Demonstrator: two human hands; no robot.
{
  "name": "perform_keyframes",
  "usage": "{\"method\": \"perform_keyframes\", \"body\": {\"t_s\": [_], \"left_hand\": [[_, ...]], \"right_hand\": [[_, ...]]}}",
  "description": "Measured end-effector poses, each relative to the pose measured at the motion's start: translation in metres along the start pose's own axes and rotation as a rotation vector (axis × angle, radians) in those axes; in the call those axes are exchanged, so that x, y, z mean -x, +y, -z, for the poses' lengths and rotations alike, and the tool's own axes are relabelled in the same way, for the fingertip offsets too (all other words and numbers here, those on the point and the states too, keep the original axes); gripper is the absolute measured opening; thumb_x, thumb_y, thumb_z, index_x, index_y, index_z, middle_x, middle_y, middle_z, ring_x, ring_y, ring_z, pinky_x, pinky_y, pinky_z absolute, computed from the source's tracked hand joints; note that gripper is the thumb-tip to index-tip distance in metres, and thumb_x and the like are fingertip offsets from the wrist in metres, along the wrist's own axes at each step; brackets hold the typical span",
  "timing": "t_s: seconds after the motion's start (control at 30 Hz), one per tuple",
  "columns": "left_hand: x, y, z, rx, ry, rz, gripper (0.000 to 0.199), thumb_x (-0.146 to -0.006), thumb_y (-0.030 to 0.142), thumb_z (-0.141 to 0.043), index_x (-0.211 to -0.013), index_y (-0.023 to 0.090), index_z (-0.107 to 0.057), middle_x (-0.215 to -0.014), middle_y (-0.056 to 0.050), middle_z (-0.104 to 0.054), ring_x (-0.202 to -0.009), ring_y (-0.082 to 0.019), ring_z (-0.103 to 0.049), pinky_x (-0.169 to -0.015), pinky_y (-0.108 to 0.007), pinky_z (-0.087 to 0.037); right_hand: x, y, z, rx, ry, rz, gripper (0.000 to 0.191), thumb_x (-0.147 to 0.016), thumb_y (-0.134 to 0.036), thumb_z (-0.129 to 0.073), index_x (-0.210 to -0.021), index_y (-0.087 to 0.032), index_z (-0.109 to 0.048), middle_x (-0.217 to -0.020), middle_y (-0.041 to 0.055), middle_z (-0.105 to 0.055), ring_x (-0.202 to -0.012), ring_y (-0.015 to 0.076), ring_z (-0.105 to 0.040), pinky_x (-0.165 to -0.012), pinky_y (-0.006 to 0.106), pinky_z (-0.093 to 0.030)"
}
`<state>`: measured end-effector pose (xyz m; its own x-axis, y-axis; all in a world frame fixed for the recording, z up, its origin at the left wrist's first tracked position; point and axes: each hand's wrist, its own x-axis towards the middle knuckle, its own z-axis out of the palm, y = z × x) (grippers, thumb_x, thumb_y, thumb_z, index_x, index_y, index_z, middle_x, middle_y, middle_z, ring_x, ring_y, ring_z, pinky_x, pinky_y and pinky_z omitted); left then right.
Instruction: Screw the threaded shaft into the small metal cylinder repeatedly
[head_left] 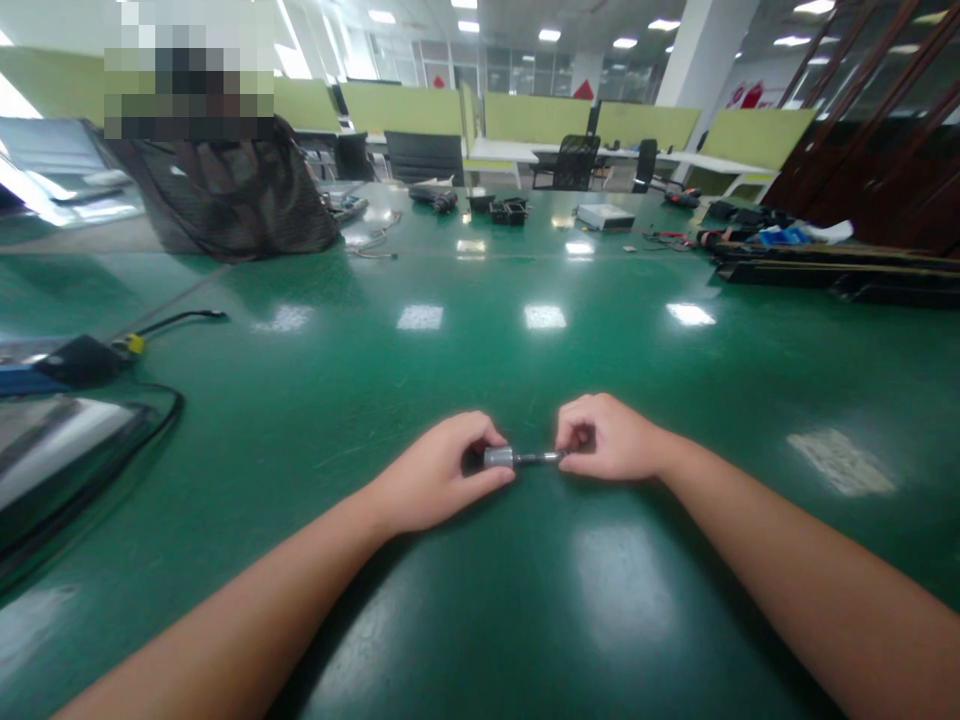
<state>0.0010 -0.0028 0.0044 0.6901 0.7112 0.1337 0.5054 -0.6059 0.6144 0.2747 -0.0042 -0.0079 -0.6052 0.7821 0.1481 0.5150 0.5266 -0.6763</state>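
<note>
A small grey metal cylinder (499, 457) with a thin shaft (536, 458) pointing right lies level, low over the green table (450, 370). The thumb and fingers of my left hand (442, 470) are closed around the cylinder. At the other end, my right hand (607, 440) pinches the tip of the shaft between thumb and forefinger. The fingertips cover that tip, so its shape is hidden. Both hands are close together in the middle of the view.
At the left lie a black cable (169, 400) and a flat pale device (67, 440). A dark mesh bag or chair back (232, 195) stands at the far left. A white box (605, 217) and black parts (508, 210) sit at the back; dark bars (840, 270) lie right.
</note>
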Motion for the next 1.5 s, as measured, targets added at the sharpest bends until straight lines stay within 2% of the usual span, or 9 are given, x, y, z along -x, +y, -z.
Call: {"method": "perform_keyframes", "body": {"t_s": [0.27,0.7,0.8,0.93,1.0,1.07,1.23,1.37,1.5], "left_hand": [[0.002,0.004,0.001,-0.001,-0.001,0.000,0.019,-0.088,0.037,-0.069,-0.096,0.020,-0.064,-0.092,-0.002,-0.066,-0.081,-0.019,-0.062,-0.074,-0.030,-0.047],[0.000,0.003,0.001,0.002,0.001,-0.005,0.021,-0.088,0.039,-0.068,-0.096,0.020,-0.065,-0.092,-0.003,-0.067,-0.082,-0.019,-0.062,-0.074,-0.030,-0.048],[0.000,0.004,0.001,-0.001,0.005,-0.003,0.022,-0.087,0.039,-0.068,-0.096,0.019,-0.065,-0.092,-0.003,-0.067,-0.082,-0.019,-0.062,-0.074,-0.030,-0.048],[0.001,0.003,0.000,-0.003,0.021,-0.011,0.021,-0.084,0.035,-0.071,-0.096,0.020,-0.064,-0.091,-0.003,-0.067,-0.082,-0.020,-0.063,-0.073,-0.030,-0.048],[0.001,0.004,0.000,-0.019,0.026,-0.022,0.022,-0.080,0.031,-0.074,-0.097,0.020,-0.064,-0.091,-0.002,-0.067,-0.082,-0.020,-0.063,-0.074,-0.030,-0.048],[0.001,0.005,0.000,-0.049,0.025,-0.026,0.022,-0.078,0.029,-0.075,-0.096,0.020,-0.065,-0.091,-0.002,-0.067,-0.081,-0.019,-0.062,-0.074,-0.030,-0.047],[-0.002,0.007,0.000,-0.059,0.019,-0.025,0.025,-0.079,0.035,-0.076,-0.097,0.020,-0.065,-0.091,-0.002,-0.067,-0.082,-0.020,-0.062,-0.075,-0.030,-0.046],[-0.004,0.007,-0.001,0.000,0.018,-0.026,0.021,-0.089,0.039,-0.066,-0.097,0.020,-0.065,-0.092,-0.003,-0.067,-0.083,-0.019,-0.062,-0.075,-0.030,-0.047],[-0.004,0.005,-0.001,0.027,0.031,-0.017,0.020,-0.087,0.036,-0.069,-0.095,0.019,-0.064,-0.092,-0.003,-0.066,-0.082,-0.018,-0.062,-0.073,-0.029,-0.047]], "right_hand": [[0.003,-0.003,0.004,-0.050,-0.025,-0.054,0.010,-0.071,-0.022,-0.075,-0.074,-0.015,-0.069,-0.072,0.0017,-0.066,-0.065,0.0133,-0.059,-0.060,0.024,-0.045],[0.003,-0.001,0.005,-0.068,-0.030,-0.064,0.009,-0.071,-0.020,-0.076,-0.074,-0.015,-0.070,-0.073,0.0012,-0.066,-0.065,0.0124,-0.059,-0.060,0.023,-0.045],[0.001,-0.005,0.001,-0.075,-0.016,-0.066,0.008,-0.071,-0.019,-0.077,-0.074,-0.015,-0.071,-0.074,0.0012,-0.067,-0.065,0.0125,-0.059,-0.061,0.023,-0.046],[-0.006,-0.022,-0.018,-0.086,0.095,-0.057,0.009,-0.076,-0.024,-0.078,-0.081,-0.016,-0.076,-0.076,0.0022,-0.069,-0.065,0.0122,-0.060,-0.061,0.023,-0.045],[-0.008,-0.030,-0.027,-0.030,0.115,-0.008,0.006,-0.078,-0.023,-0.078,-0.082,-0.018,-0.077,-0.077,0.0022,-0.070,-0.070,0.0130,-0.061,-0.065,0.024,-0.045],[-0.008,-0.033,-0.032,-0.048,0.129,-0.022,0.010,-0.076,-0.021,-0.079,-0.086,-0.018,-0.078,-0.079,0.0021,-0.071,-0.070,0.0130,-0.062,-0.065,0.024,-0.046],[-0.007,-0.028,-0.030,-0.086,0.138,-0.052,0.014,-0.075,-0.015,-0.078,-0.089,-0.017,-0.077,-0.078,0.0014,-0.070,-0.067,0.0118,-0.061,-0.064,0.023,-0.047],[-0.006,-0.026,-0.028,-0.065,0.133,-0.027,0.012,-0.077,-0.015,-0.075,-0.089,-0.017,-0.076,-0.080,0.0019,-0.070,-0.068,0.0119,-0.061,-0.065,0.023,-0.047],[-0.006,-0.028,-0.027,-0.031,0.120,0.000,0.012,-0.078,-0.019,-0.076,-0.090,-0.018,-0.076,-0.082,0.0025,-0.070,-0.069,0.0126,-0.061,-0.066,0.024,-0.046]]}}
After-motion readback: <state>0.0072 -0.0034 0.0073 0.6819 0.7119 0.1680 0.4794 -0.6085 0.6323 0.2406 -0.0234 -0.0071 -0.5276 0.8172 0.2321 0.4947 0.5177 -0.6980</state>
